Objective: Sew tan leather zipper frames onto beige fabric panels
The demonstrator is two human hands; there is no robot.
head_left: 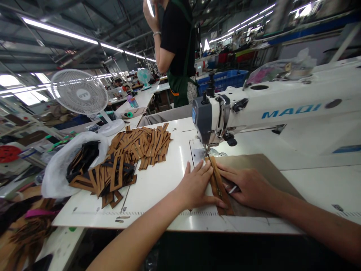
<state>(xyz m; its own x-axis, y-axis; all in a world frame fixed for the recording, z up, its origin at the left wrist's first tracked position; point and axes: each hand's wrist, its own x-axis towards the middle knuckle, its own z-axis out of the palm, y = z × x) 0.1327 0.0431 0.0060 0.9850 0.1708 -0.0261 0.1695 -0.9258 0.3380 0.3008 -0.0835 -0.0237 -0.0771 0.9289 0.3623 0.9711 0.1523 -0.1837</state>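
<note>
A brown strip with a zipper [217,184] along it lies on the edge of a grey-brown fabric panel [262,165]. The strip's far end is under the needle and presser foot [208,150] of a white sewing machine [254,105]. My left hand [194,186] rests flat at the strip's left edge, fingers stretched out and thumb across its near end. On the panel, my right hand [248,186] presses the strip's right side with its forefinger. Its other fingers curl round a thin, pale tool [232,189], mostly hidden by the hand.
Brown slotted strips [141,145] are heaped on the white sewing table [166,184] at left. Beside them sit a white plastic bag [56,169] with dark pieces and a white fan [81,92]. A person [180,49] stands behind the table near a blue crate [225,79].
</note>
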